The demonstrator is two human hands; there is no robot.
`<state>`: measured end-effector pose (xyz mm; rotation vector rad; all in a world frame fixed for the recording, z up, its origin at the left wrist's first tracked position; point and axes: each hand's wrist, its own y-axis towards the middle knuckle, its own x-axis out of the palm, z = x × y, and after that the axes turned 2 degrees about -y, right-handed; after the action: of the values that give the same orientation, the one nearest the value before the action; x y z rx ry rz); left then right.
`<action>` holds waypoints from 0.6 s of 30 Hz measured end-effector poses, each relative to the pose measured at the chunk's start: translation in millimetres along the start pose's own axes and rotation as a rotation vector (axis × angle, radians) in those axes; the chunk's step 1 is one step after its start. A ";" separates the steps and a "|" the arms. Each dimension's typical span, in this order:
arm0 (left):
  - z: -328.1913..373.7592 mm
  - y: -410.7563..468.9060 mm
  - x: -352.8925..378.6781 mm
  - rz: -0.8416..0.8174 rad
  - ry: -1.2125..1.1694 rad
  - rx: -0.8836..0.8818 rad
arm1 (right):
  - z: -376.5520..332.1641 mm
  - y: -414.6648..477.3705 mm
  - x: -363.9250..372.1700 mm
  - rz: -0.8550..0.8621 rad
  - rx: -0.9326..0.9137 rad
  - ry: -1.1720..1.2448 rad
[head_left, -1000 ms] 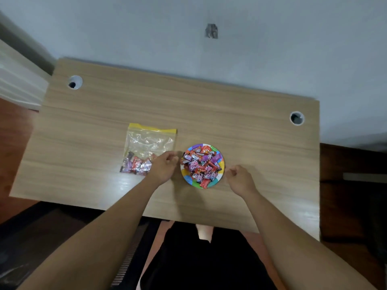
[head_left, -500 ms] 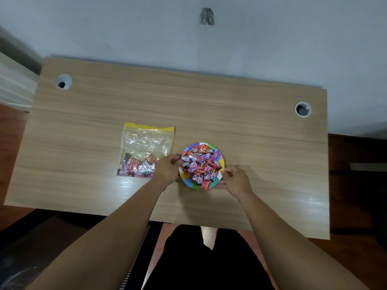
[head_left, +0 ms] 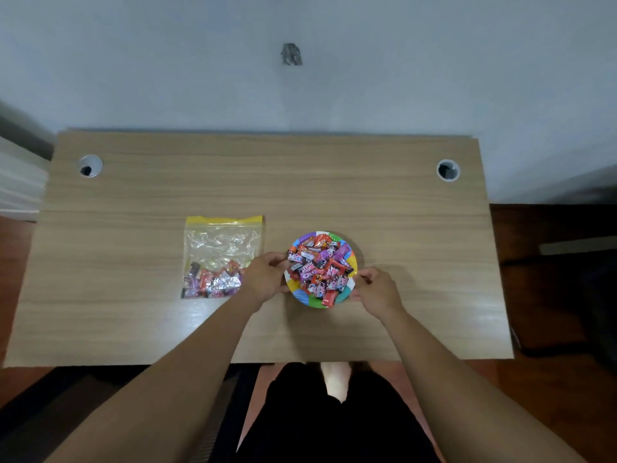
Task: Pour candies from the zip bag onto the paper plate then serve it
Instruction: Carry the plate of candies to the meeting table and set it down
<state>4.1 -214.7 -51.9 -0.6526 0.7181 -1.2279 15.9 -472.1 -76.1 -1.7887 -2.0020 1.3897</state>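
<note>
Left hand [head_left: 265, 279] at the left rim of the plate [head_left: 351, 262], thumb on top of the rim and fingers curled beneath it, pinching the edge. Right hand [head_left: 379, 290] at the right rim, thumb and fingers likewise closed on the edge. Both forearms reach forward from the near edge of the table [head_left: 334, 188], converging on the plate. Whether the plate rests on the table or is raised just clear of it cannot be told from this view.

The plate is round, with a rim of coloured segments: blue, green, yellow, purple. It carries a heap of wrapped candies [head_left: 320, 269], mostly red, purple and pink, piled to the rim; one red candy lies over the near edge.

The bag [head_left: 222, 248] lies flat on the table just left of the left hand, apart from the plate, its yellow zip strip at the far end. Its upper part is clear, crinkled plastic; a small cluster of candies sits in the near end, the cluster's right end just beside the left hand.

The table is light wood grain and stands against a pale wall. A round cable hole [head_left: 90, 166] marks the far left corner; a second hole [head_left: 448, 170] marks the far right
</note>
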 end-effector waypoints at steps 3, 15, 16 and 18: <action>15.2 -10.6 11.8 -0.048 0.018 0.052 | 6.1 -3.2 -16.4 0.053 -0.033 0.000; 57.6 -46.8 98.7 -0.231 0.089 0.201 | 19.8 -61.5 -116.6 0.255 -0.049 0.163; 59.4 -51.4 108.5 -0.254 0.094 0.203 | 24.8 -67.3 -125.8 0.264 -0.040 0.175; 61.8 -60.1 129.0 -0.293 0.113 0.207 | 38.4 -76.8 -143.2 0.290 -0.026 0.191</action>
<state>39.9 -349.8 15.6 -0.5317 0.5908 -1.5963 -21.4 -603.2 20.4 -2.2005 -1.7272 1.2073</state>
